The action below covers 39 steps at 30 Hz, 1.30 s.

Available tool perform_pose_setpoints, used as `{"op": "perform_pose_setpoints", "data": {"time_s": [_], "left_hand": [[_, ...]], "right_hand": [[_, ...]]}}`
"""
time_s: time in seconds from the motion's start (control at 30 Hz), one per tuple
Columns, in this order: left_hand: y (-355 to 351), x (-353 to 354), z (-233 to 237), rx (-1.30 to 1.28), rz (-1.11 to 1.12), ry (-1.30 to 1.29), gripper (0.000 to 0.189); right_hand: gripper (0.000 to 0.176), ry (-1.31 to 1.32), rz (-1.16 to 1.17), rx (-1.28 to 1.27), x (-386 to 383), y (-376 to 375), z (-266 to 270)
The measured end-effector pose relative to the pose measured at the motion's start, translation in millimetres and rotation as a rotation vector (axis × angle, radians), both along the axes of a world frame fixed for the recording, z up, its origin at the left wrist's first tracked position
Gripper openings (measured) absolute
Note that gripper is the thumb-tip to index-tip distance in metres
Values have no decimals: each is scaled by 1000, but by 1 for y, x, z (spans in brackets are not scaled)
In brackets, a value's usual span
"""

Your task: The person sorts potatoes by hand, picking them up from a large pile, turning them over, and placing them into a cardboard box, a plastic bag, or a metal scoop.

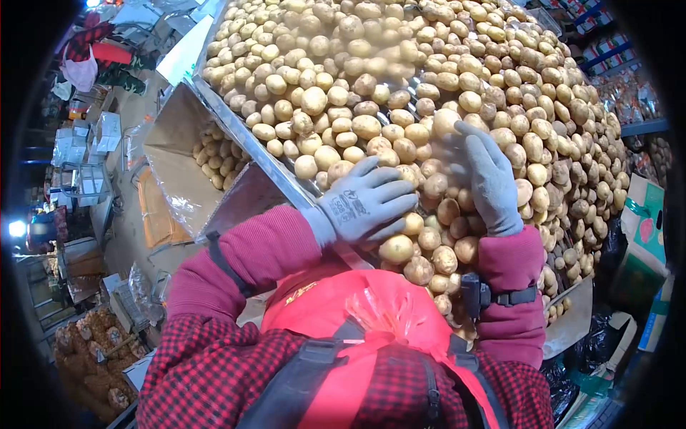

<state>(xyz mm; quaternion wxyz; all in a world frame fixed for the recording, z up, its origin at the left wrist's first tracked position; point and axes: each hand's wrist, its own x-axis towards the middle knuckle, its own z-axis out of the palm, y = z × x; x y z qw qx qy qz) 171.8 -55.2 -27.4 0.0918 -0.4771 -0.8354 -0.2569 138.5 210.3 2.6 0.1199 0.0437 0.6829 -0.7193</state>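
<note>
Both hands wear grey gloves and lie over a large heap of potatoes [532, 146]. My left hand [368, 202] rests palm down on potatoes near the metal edge [257, 151] of the display, its fingers spread and pointing right. To its right, my right hand [489, 175] is held upright on its side, fingers extended towards the far side of the heap, beside a pale potato [446, 124]. Several potatoes lie between the two hands. The right palm is turned inward and partly hidden.
Below the metal edge on the left stands an open carton [171, 168] with potatoes inside. Netted sacks [96, 357] lie at the lower left. Cartons [643, 222] and black plastic bags [597, 336] are at the right. A red apron [357, 304] covers my front.
</note>
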Motion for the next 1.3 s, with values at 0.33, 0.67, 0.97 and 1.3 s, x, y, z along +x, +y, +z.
{"op": "perform_pose_setpoints", "data": {"time_s": [0.33, 0.67, 0.97, 1.3], "left_hand": [[-29, -182, 20, -205, 286, 25, 50], [-103, -161, 8, -119, 507, 81, 52], [-84, -146, 13, -160, 422, 151, 41], [-44, -66, -16, -534, 48, -35, 48]], "right_hand": [[41, -61, -51, -130, -3, 4, -1], [41, -80, -62, -182, -7, 6, -1], [43, -10, -37, -215, -8, 8, -9], [44, 44, 24, -267, -8, 15, -18]]}}
